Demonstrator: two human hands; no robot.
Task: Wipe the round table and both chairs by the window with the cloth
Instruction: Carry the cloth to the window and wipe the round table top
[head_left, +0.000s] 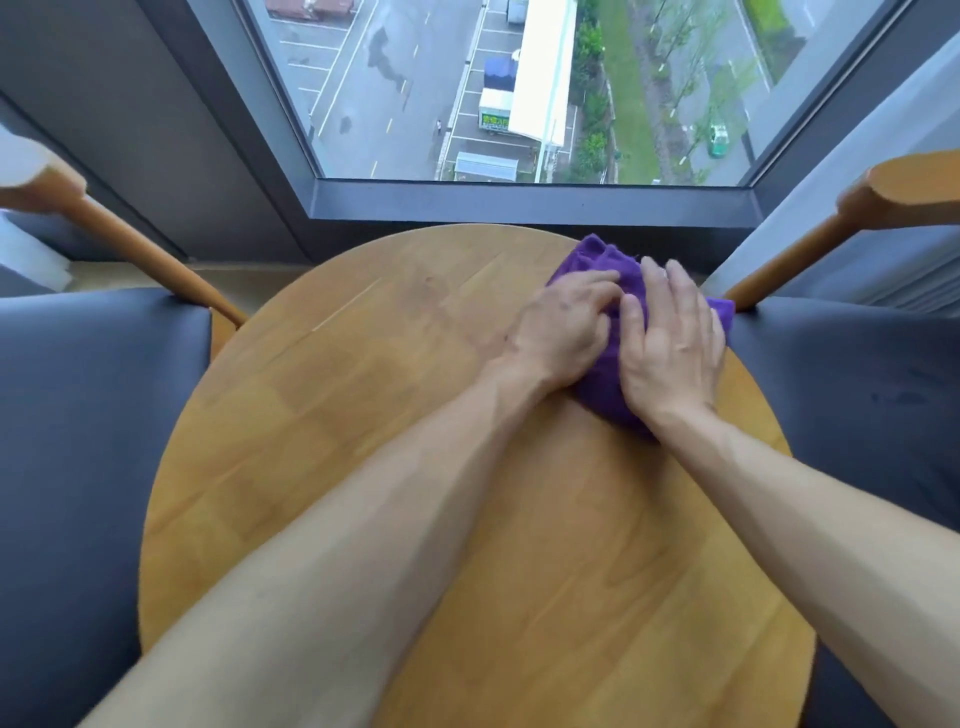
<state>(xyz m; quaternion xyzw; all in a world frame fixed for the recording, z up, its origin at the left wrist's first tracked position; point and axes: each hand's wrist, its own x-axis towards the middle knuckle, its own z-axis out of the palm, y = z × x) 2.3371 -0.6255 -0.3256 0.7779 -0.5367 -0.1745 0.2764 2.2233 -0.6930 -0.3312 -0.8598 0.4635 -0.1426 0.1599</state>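
**Entry: purple cloth under both hands, far right edge of the round table**

Item 1, cloth (608, 374): I am seeing it lying bunched on the round table (363, 441), close to the table's far right edge, with one corner reaching out toward the rim beside the right chair (857, 405). Both of my hands are lying on top of it, so only its far folds, its right corner and a strip between the hands are showing.

Item 2, left hand (561, 332): it is reaching in from the near left across the tabletop, forearm stretched long, palm down. Its fingers are curling into the cloth's left part, gripping the folds.

Item 3, right hand (675, 343): it is coming in from the near right, palm down, fingers straight and slightly spread, pressing flat on the cloth's right part. The two hands are sitting just beside each other, thumbs nearly touching.

Item 4, left chair (93, 415): dark seat and wooden arm, standing against the table's left edge.

Item 5, window (519, 93): beyond the table's far edge. A vehicle outside is carrying a green sign; its writing is too small for me to read.
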